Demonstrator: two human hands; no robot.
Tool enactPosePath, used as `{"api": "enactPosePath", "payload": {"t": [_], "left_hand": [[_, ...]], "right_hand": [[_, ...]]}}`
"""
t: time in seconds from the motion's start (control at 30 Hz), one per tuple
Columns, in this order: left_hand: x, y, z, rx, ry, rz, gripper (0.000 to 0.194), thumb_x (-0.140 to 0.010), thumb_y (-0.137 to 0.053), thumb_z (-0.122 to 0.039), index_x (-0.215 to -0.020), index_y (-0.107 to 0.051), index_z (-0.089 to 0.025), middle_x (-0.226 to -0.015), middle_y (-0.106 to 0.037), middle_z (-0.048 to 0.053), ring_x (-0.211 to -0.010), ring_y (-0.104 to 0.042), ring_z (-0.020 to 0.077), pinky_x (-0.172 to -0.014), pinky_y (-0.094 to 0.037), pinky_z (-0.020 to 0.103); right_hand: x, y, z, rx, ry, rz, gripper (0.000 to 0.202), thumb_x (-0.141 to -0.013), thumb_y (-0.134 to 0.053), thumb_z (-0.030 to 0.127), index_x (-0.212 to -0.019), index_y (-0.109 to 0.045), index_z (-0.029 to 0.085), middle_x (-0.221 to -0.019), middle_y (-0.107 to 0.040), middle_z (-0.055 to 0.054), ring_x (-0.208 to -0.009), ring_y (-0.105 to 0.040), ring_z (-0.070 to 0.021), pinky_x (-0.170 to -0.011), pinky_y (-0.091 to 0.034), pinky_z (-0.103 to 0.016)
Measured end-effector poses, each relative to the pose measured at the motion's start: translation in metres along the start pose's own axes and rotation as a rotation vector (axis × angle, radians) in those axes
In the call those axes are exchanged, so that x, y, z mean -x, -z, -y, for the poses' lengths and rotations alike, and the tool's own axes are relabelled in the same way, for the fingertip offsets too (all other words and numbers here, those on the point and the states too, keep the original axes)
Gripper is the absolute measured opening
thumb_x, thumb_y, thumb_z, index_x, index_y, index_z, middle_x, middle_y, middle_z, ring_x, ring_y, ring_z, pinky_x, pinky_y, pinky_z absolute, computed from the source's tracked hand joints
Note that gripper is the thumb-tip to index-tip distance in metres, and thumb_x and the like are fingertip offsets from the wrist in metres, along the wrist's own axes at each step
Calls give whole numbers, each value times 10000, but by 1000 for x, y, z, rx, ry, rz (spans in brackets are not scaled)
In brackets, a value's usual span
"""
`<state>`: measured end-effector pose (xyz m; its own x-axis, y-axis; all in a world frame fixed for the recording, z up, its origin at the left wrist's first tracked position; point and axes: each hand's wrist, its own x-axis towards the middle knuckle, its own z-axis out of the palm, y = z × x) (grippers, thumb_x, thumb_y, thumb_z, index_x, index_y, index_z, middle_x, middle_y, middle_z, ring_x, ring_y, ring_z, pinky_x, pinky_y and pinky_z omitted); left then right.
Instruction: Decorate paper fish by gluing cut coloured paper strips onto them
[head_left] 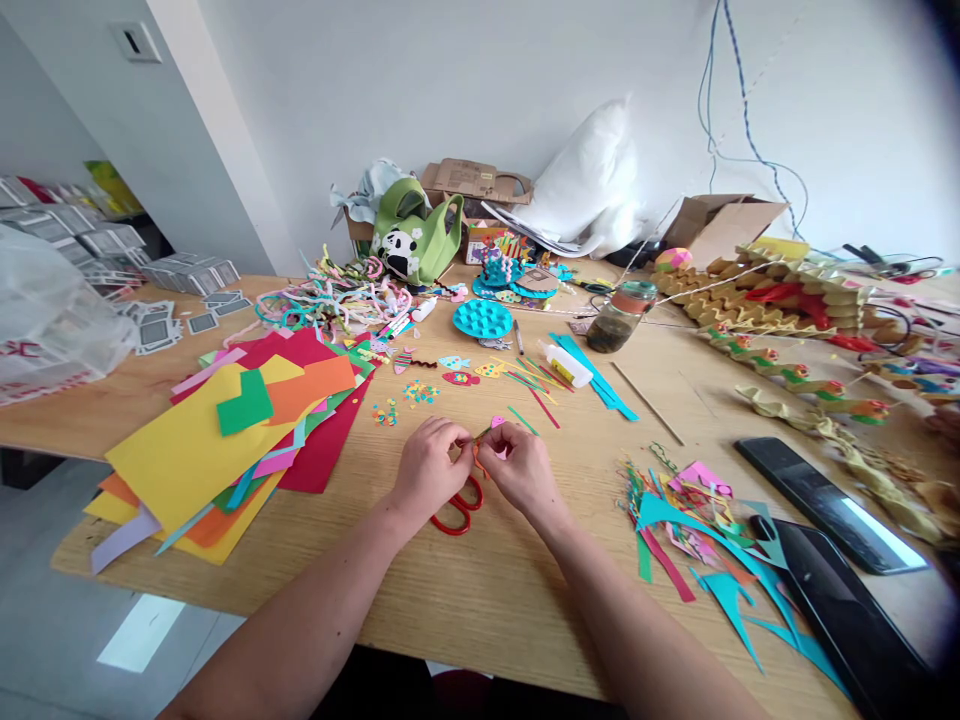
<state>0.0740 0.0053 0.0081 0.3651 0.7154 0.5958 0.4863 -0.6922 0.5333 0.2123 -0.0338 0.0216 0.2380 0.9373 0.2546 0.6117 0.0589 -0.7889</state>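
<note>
My left hand (431,462) and my right hand (519,468) meet over the table's middle, fingertips pinched close together. Between them is a thin green paper strip (484,434), mostly covered by the fingers. A small pink paper piece (498,422) shows just beyond my right fingers, and bits of orange show below them; whether these are held I cannot tell. Under the hands lie scissors with red handles (457,528), their blades hidden. Ahead are paper fish (460,379), small piles of paper dots (421,392), narrow coloured strips (541,408) and a white glue bottle (566,366).
Coloured paper sheets (187,440) are stacked at the left. Paper scraps (697,520) and two phones (829,500) lie at the right. Farther back are a glass jar (621,318), a blue egg-tray piece (482,320), pipe cleaners (330,295), a green bag (431,240) and egg cartons (780,295).
</note>
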Motion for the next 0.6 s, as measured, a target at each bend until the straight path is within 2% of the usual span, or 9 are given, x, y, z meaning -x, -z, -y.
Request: {"api": "enactPosePath", "payload": {"t": [0.37, 0.6], "left_hand": [[-3, -1, 5, 112, 158, 43, 127, -702, -592, -58, -688, -594, -184, -664, -614, -3, -607, -566, 124, -580, -435, 230], [-5, 2, 3, 222, 329, 89, 102, -693, -587, -89, -708, -622, -184, -629, -638, -17, -557, -572, 115, -558, -440, 222]], "right_hand": [[-2, 8, 0, -37, 25, 61, 70, -625, -473, 208, -555, -474, 202, -541, -528, 19, -543, -456, -119, -518, -336, -232], [-5, 16, -1, -81, 16, 127, 71, -618, -441, 222, -549, -430, 212, -523, -477, 25, -534, -432, -119, -491, -319, -238]]}}
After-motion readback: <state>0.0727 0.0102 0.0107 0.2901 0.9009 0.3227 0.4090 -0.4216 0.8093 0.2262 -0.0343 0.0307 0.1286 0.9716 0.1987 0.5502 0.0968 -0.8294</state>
